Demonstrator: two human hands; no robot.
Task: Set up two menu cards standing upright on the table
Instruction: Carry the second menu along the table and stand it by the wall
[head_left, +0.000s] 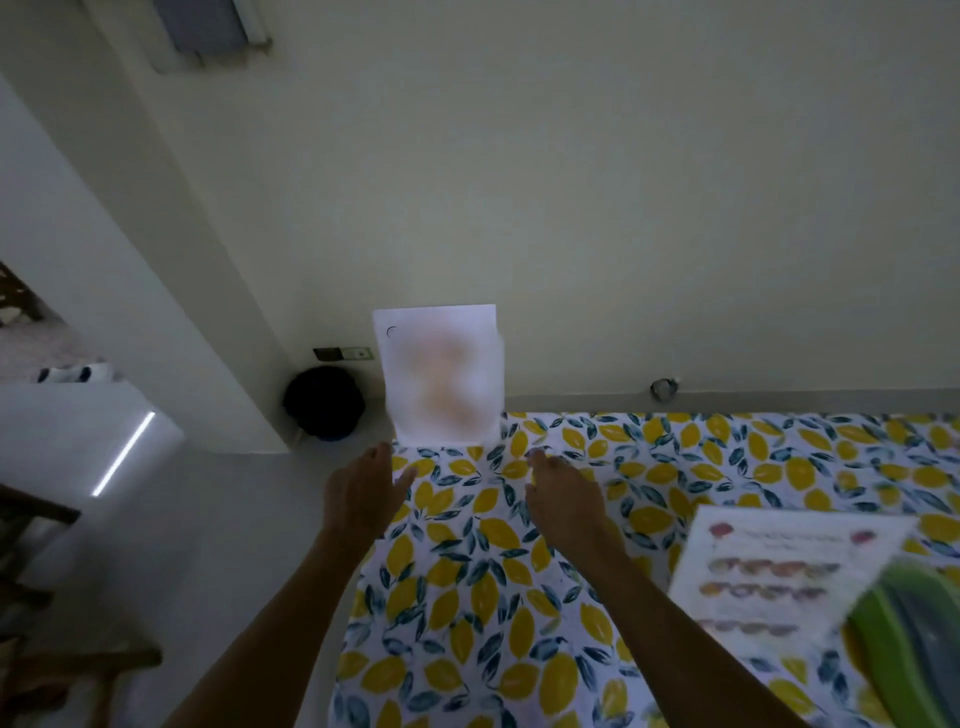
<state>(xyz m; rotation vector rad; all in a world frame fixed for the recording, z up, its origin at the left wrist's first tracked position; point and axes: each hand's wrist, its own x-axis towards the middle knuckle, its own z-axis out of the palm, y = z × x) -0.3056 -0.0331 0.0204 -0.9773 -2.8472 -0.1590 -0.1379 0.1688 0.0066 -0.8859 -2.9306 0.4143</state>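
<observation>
Upright menu card (441, 376) at far-left corner of lemon-print counter (519, 597). Left hand (363, 488) and right hand (563, 493) just before card, fingers loosely spread, empty. Second menu card (779, 577) tilted, well right of upright card.

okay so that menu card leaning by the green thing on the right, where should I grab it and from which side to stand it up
Take the leaning menu card by its upper edge or top left corner with the right hand, coming in from the left. A green object covers its lower right part, while the left side is clear above the tablecloth. It is a thin sheet, so a light pinch grip on the edge should suit.
</observation>
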